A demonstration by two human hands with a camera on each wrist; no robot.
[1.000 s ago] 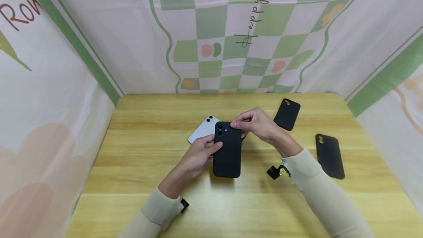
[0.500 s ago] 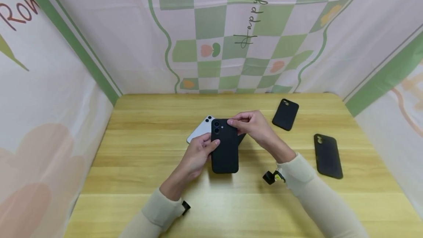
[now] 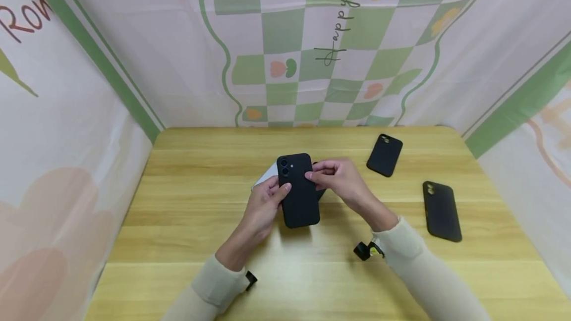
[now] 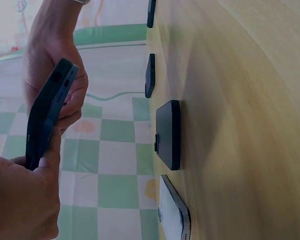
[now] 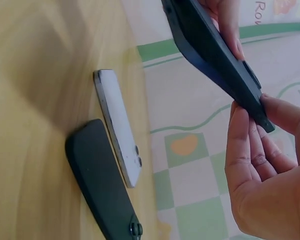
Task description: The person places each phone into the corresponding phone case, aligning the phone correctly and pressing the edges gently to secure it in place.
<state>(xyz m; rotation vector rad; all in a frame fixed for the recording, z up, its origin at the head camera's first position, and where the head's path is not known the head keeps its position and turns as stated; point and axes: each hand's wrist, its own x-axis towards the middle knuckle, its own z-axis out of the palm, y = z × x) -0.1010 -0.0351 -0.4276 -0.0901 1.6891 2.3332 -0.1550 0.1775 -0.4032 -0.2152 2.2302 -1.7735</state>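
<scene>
Both hands hold up a smartphone in a black case (image 3: 301,199), its back with two camera lenses facing up. My left hand (image 3: 262,207) grips its left edge, thumb on the back. At the upper right edge, my right hand (image 3: 341,182) pinches the case between thumb and fingers. In the left wrist view, the phone's dark blue edge and charging port (image 4: 66,83) show along the case. Beneath, a white phone (image 5: 119,122) and a black-cased phone (image 5: 101,182) lie side by side on the table, mostly covered in the head view.
Two black phone cases lie on the right of the wooden table (image 3: 187,222): a smaller case (image 3: 385,156) near the back and a larger case (image 3: 442,212) nearer the right edge. Printed fabric walls (image 3: 285,28) stand behind and at both sides.
The held phone has moved left and slightly away, and its top now tilts left. My right hand has slid from its top right corner down onto the right edge.
</scene>
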